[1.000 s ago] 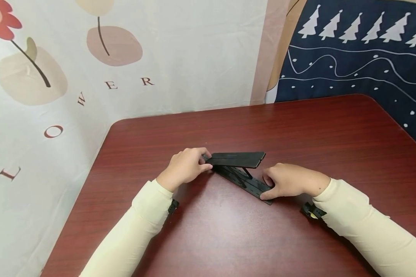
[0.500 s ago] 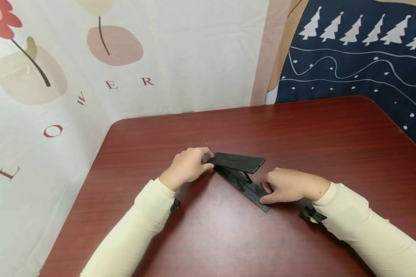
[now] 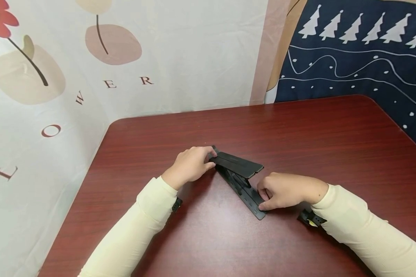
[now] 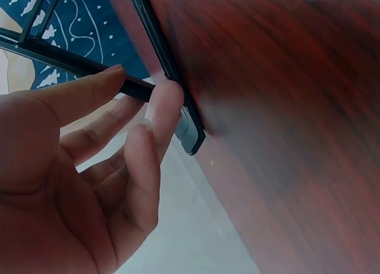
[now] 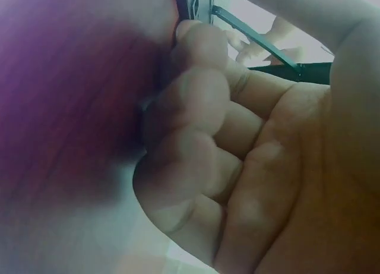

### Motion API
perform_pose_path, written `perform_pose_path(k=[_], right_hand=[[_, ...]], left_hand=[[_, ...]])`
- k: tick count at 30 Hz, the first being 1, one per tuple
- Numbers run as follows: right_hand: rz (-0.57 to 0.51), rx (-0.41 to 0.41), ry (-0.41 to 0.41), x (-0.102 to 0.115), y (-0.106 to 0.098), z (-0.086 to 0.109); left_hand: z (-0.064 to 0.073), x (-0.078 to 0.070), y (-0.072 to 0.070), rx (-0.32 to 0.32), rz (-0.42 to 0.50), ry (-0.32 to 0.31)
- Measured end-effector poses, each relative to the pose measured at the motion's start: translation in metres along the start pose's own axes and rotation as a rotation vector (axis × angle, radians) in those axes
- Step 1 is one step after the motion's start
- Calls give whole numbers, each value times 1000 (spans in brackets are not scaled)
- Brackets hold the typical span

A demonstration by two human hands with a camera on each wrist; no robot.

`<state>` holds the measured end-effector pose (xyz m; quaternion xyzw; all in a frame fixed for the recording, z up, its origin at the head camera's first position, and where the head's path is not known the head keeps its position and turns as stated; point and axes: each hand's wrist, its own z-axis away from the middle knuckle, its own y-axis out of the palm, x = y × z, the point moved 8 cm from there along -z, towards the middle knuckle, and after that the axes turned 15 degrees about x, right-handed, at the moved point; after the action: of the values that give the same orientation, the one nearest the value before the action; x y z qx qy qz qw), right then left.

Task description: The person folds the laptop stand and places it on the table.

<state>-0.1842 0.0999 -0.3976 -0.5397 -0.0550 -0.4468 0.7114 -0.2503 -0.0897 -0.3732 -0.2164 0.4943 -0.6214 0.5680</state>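
A black folding stand [image 3: 238, 163] is partly unfolded on the table, its upper plate tilted above a slotted base plate [image 3: 238, 189] on a thin strut. My left hand [image 3: 191, 163] pinches the upper plate near the hinged far end; in the left wrist view the thumb and fingertips meet that plate [image 4: 65, 61] close to the base plate [image 4: 159, 39]. At the base's near right end, my right hand [image 3: 287, 190] grips the edge between thumb and curled fingers. The right wrist view shows those fingers blurred, with the strut [image 5: 258, 39] behind them.
The reddish-brown wooden table [image 3: 315, 130] has rounded back corners. Behind it hangs a pale flower-print cloth [image 3: 194, 57], and a dark blue tree-print cloth [image 3: 353, 65] is at the right. Each wrist wears a black strap [image 3: 312, 218].
The stand's near right end has swung toward me and slightly left, with my right hand moving along with it. My left hand has shifted slightly right at the hinge end.
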Motion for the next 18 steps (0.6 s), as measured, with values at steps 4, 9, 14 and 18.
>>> perform_pose_path(k=[4,9,14,18], right_hand=[[2,6,-4,2,2,0],[3,19,-10,5,4,0],[-17,48,-29,11,9,-1],[-26,65,-44,16,12,-1]], left_hand=[[-1,-2,0,0,-1,5],[-2,-4,1,1,-5,12],[-3,-7,2,4,-8,27],[-4,-9,2,0,-3,39]])
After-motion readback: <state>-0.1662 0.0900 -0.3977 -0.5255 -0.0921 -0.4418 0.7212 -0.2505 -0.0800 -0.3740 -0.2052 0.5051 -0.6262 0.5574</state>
